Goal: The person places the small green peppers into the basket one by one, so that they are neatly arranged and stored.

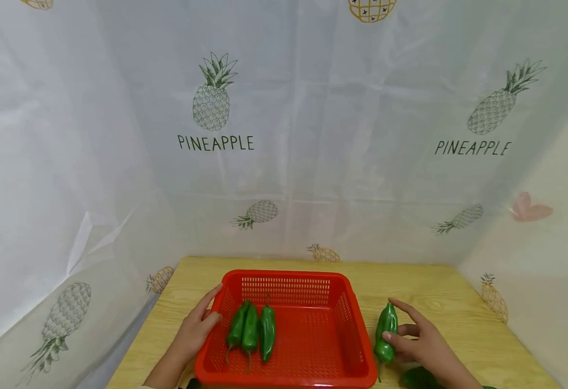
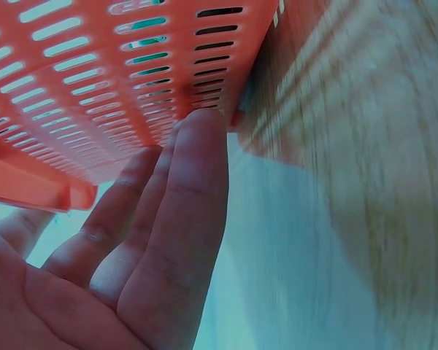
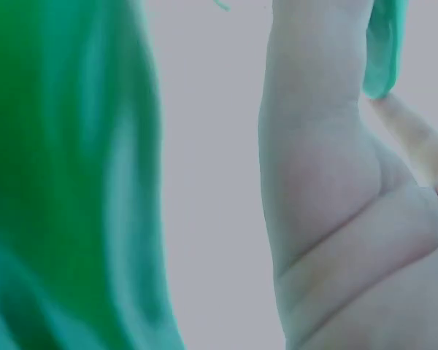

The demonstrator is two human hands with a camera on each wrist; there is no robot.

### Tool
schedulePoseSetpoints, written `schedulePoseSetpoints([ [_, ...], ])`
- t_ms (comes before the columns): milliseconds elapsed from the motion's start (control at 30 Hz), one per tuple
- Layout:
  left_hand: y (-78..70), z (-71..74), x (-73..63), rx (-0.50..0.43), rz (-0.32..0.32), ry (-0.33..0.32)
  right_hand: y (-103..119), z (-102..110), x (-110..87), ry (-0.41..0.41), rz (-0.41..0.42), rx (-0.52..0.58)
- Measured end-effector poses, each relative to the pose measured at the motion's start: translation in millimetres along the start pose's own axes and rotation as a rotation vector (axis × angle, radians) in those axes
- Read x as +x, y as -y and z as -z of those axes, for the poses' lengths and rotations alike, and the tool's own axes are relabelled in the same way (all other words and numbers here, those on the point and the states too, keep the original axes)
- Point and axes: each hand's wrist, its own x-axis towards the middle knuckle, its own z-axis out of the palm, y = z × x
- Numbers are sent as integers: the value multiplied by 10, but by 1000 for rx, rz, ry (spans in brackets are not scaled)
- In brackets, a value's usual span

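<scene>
My left hand [image 1: 192, 330] is at the left side of a red plastic basket [image 1: 308, 381]. Its thumb lies over the rim, while in the left wrist view the fingers [image 2: 193, 175] reach along the slotted outer wall. Just off the basket's right side, my right hand [image 1: 422, 343] pinches a long green pepper [image 1: 386, 329] between thumb and fingers, stem end toward me. Part of that pepper [image 3: 383, 51] shows at the top right of the right wrist view. Three green peppers [image 1: 250, 329] lie side by side in the basket's left part.
More green peppers [image 1: 417, 377] lie beneath the right hand, partly hidden by it. A large blurred pepper [image 3: 66, 160] fills the left of the right wrist view. Beyond the wood-grain table [image 1: 425, 281] hangs a white pineapple-print sheet [image 1: 332, 162] on the back and sides.
</scene>
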Motion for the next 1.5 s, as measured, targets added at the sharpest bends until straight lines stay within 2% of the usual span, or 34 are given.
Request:
schedulePoseSetpoints([
  [300, 17, -97, -77, -19, 19, 7, 242, 213, -72, 67, 20, -65],
  [500, -1, -74, -49, 5, 11, -18, 481, 155, 54, 113, 74, -91],
  [800, -7, -44, -38, 8, 14, -22, 786, -156, 251, 202, 182, -143],
  [1000, -41, -29, 8, 20, -3, -39, 1031, -429, 402, 228, 221, -167],
  [1200, -25, -22, 24, 16, 0, -35, 1225, -688, 529, 287, 275, -158],
  [1500, -48, -18, -1, 17, -4, -17, 1403, -1121, 770, 375, 269, -133],
])
